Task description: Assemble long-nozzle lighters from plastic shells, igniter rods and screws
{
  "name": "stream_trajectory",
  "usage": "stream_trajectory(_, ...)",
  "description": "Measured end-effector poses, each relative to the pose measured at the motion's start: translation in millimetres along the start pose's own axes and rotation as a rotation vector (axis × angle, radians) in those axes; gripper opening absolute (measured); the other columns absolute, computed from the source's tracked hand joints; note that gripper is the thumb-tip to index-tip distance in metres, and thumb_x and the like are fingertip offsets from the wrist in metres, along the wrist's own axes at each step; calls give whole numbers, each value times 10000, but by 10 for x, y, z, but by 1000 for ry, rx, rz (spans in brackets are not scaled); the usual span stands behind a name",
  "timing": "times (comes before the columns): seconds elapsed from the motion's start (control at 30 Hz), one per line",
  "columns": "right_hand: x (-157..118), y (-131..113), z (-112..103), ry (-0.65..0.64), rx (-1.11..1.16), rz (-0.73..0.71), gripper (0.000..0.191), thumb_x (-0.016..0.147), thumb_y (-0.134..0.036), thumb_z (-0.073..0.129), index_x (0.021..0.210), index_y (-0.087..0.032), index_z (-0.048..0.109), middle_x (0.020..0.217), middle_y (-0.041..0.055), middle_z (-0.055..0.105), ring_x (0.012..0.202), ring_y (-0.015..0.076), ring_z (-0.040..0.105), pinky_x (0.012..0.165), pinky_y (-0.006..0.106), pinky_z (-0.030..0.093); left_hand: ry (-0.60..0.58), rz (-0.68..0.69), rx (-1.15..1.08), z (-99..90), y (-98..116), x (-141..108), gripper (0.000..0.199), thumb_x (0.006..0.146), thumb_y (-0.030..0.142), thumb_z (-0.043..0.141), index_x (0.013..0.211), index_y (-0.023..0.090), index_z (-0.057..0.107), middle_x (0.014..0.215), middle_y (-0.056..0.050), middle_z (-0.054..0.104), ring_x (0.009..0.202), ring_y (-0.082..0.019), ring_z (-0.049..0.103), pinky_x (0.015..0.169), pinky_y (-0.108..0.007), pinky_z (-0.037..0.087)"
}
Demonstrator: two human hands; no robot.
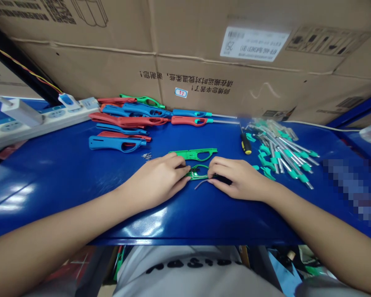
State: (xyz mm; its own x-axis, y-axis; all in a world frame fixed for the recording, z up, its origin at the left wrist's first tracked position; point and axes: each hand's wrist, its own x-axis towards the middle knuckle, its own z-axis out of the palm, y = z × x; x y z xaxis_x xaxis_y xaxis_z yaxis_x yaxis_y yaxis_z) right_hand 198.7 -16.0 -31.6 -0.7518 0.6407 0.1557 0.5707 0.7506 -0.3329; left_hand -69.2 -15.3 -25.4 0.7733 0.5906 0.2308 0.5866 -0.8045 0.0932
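Between my hands, low over the blue table, is a green lighter shell half point(198, 172) with a pale wire and dark parts inside. My left hand point(165, 177) pinches its left end. At its right end the fingers of my right hand point(228, 175) are closed on it, hiding that part. A thin greyish tube or wire point(200, 184) sticks out below my right fingertips. Just beyond lies another green shell half point(194, 154), its left end behind my left hand. A small heap of screws point(146, 156) sits past my left knuckles.
Red and blue lighter shells point(120, 142) are stacked at the back left, beside a white power strip point(55, 115). A black-and-yellow screwdriver point(245, 143) lies at right, near a pile of metal tubes with teal parts point(286, 152). A large cardboard box point(185, 49) walls off the back.
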Motion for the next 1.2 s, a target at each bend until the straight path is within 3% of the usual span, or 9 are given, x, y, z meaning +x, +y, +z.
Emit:
stream_trajectory(0.17,5,-6,-2,5,1,-2,101,994,-264,533,978,-208,615,992,47,645,845,165,625,672,270,433,-50,48,114,-18,58,-3,323,1023,327,514,1158,118,719,997,-128,676,919,-281,640,821,-445,566)
stream_trajectory(0.3,2,-19,-2,21,-17,-12,150,990,-340,564,956,-207,625,1001,42,643,822,154,621,659,264,419,-70,83,165,-13,82,-13,280,1008,242,529,1175,105,708,1055,-146,672,944,-297,629,831,-464,562)
stream_trajectory(0.53,0,-1,33,111,-52,54,253,1022,-337,507,847,-198,626,927,35,658,730,126,603,611,255,378,21,-16,-145,106,8,-27,333,999,269,577,1280,105,649,1078,-133,671,1012,-274,642,891,-428,577)
stream_trajectory(0.7,1,5,51,144,-28,127,118,970,-285,575,896,-203,617,882,13,673,755,136,632,631,247,397,93,17,-220,214,15,-15,375,999,302,586,1323,115,618,1108,-121,671,1040,-256,630,921,-416,572)
stream_trajectory(0.93,-3,-26,59,133,-73,112,130,983,-300,560,1001,-212,655,989,22,694,772,142,647,614,251,399,4,40,-117,150,72,6,312,1046,285,479,1255,160,674,1058,-108,653,1007,-248,626,884,-408,575)
stream_trajectory(1.2,-4,-63,3,81,-146,35,139,986,-304,561,1026,-204,650,995,30,679,735,135,625,589,259,380,-33,46,-26,74,130,23,321,1045,252,468,1241,115,681,1031,-123,652,978,-260,633,840,-416,589)
